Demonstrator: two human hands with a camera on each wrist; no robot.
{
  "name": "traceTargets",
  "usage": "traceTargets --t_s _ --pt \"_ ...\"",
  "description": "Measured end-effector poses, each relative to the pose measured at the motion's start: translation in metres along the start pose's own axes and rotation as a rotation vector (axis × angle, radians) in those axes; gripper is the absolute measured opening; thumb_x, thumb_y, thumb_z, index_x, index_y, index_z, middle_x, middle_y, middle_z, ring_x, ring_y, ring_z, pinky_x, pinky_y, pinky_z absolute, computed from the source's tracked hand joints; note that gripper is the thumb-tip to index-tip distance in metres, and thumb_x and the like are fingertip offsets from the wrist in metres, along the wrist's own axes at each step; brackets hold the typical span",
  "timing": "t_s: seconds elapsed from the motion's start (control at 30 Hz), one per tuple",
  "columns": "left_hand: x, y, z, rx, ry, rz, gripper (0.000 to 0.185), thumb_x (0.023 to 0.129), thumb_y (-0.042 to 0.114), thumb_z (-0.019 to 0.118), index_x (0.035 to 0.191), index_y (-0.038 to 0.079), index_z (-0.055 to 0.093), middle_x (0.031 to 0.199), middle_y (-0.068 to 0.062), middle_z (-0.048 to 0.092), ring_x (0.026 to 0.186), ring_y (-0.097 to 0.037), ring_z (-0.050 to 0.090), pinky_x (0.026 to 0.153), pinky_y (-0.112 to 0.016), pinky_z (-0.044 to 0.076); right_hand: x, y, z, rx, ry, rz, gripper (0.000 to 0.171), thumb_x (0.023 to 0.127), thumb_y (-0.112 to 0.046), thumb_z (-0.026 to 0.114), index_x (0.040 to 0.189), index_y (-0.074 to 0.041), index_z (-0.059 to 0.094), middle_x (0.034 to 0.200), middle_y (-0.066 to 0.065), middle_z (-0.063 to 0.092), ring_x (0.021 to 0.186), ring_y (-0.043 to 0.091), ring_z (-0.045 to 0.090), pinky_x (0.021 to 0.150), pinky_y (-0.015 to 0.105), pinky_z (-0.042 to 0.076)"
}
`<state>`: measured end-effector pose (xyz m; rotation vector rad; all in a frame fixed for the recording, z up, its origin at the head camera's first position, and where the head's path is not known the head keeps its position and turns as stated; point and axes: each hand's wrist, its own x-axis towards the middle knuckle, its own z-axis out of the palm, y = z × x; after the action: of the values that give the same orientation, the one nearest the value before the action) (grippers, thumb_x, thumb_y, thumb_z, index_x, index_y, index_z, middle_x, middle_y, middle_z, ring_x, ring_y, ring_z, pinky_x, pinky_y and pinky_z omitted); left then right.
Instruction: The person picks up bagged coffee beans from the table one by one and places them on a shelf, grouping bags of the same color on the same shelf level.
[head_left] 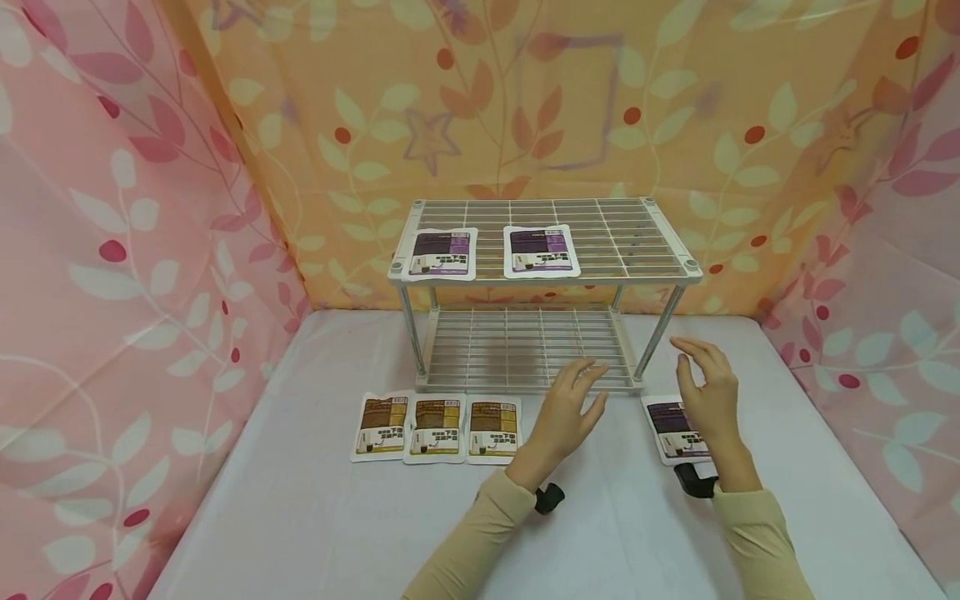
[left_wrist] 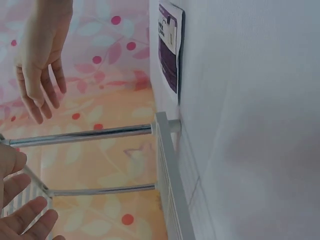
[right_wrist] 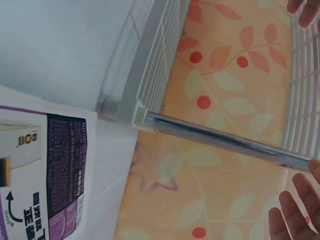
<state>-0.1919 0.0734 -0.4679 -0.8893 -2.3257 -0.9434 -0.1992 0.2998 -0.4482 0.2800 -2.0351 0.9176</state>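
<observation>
Directly beneath your right hand, its empty fingers loosely spread, lies the purple pouch: light, floppy, likely slick, best pinched at an edge.

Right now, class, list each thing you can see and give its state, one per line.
Left hand: open, holding nothing.
Right hand: open, above purple packet lying flat on table.
Rack: upright, bottom shelf bare.
Two purple packets: flat on top shelf.
Three brown packets: flat, in a row.
</observation>
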Motion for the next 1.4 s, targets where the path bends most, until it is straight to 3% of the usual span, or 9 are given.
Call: traceTargets --t_s 0.17,0.37,0.6,0.8,1.07,1.4 --pt "-0.003 0.004 0.007 -0.075 -0.058 -0.056 0.04 0.094 0.024 0.054 0.132 0.014 0.048 0.137 -0.005 0.044 0.128 -0.018 0.041 0.1 -0.028 0.042 -0.004 0.006 -0.004 -0.028 -0.006 0.032 0.027 0.083 0.007 0.056 0.106 0.001 0.068 0.104 0.019 0.064 0.098 0.01 0.051 0.082 0.008 0.033" --pt "-0.006 0.006 0.015 -0.136 -0.102 -0.092 0.041 0.094 0.023 0.055 0.132 0.011 0.047 0.136 -0.01 0.044 0.127 -0.022 0.043 0.101 -0.03 0.042 -0.008 0.011 -0.008 -0.065 -0.043 0.08 0.027 0.083 0.006 0.057 0.108 0.002 0.066 0.105 0.021 0.062 0.096 0.029 0.052 0.078 0.008 0.033" --pt "-0.01 0.007 0.029 -0.169 -0.197 -0.122 0.043 0.095 0.026 0.053 0.135 0.01 0.045 0.136 -0.01 0.045 0.126 -0.02 0.044 0.102 -0.028 0.04 -0.013 0.022 -0.015 -0.136 -0.133 0.171 0.027 0.085 0.002 0.058 0.112 0.002 0.064 0.111 0.023 0.059 0.102 0.037 0.052 0.074 0.019 0.036" --pt "-0.015 0.011 0.038 -0.178 -0.288 -0.145 0.045 0.096 0.028 0.051 0.136 0.01 0.043 0.136 -0.005 0.045 0.127 -0.015 0.043 0.104 -0.024 0.036 -0.018 0.027 -0.022 -0.189 -0.234 0.187 0.03 0.086 -0.001 0.057 0.115 0.005 0.06 0.113 0.029 0.055 0.098 0.043 0.05 0.073 0.036 0.038" --pt "-0.018 0.011 0.047 -0.174 -0.383 -0.137 0.046 0.096 0.029 0.05 0.138 0.011 0.041 0.139 -0.006 0.045 0.13 -0.015 0.04 0.106 -0.024 0.033 -0.024 0.036 -0.031 -0.196 -0.345 0.219 0.033 0.087 -0.004 0.056 0.118 0.008 0.056 0.113 0.035 0.051 0.098 0.047 0.048 0.077 0.058 0.038" --pt "-0.017 0.017 0.059 -0.173 -0.473 -0.093 0.05 0.096 0.031 0.05 0.14 0.009 0.039 0.139 -0.003 0.045 0.13 -0.011 0.04 0.106 -0.018 0.031 -0.029 0.044 -0.04 -0.25 -0.52 0.296 0.039 0.093 -0.013 0.052 0.123 0.011 0.048 0.113 0.038 0.051 0.099 0.053 0.049 0.079 0.062 0.04"
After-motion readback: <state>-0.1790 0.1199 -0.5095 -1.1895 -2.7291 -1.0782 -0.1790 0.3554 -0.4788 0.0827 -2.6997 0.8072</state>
